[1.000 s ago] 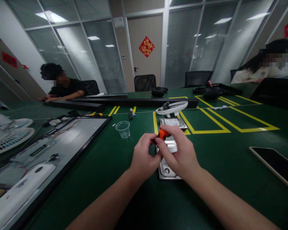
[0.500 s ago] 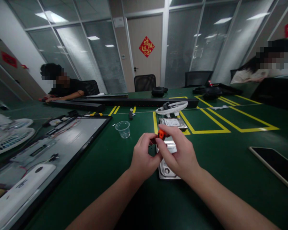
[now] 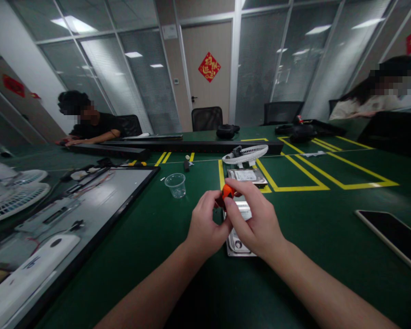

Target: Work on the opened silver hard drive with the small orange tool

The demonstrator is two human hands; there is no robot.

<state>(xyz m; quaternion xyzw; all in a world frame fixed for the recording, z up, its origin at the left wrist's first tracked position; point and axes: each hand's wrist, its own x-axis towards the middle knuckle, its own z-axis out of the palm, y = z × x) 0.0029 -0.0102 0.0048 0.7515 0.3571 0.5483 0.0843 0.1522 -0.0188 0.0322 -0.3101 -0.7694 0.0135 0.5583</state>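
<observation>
An orange-and-black screwdriver point(image 3: 228, 191), seen nearly end-on, is between my two hands above a silver hard drive point(image 3: 238, 246). The thumb and fingers of my right hand point(image 3: 260, 217) pinch its orange handle. My left hand point(image 3: 205, 224) is closed around its darker lower part, fingertips close to those of the right. My hands cover much of the drive lying beneath them, and the screwdriver's tip is hidden. Just beyond sits a second hard drive point(image 3: 248, 177) with a white label. To the left of my hands stands a clear plastic cup point(image 3: 177, 185).
A white fan grille point(image 3: 256, 152) rests behind the drives, within yellow tape lines. At left lies a large panel point(image 3: 133, 178) with parts on it, beside more fan parts point(image 3: 17, 201). A phone point(image 3: 393, 233) lies at right. Two people sit across the table.
The screwdriver's handle has turned between my right fingers, showing a different side, and shifted very slightly left. Both hands stay in nearly the same place over the drive.
</observation>
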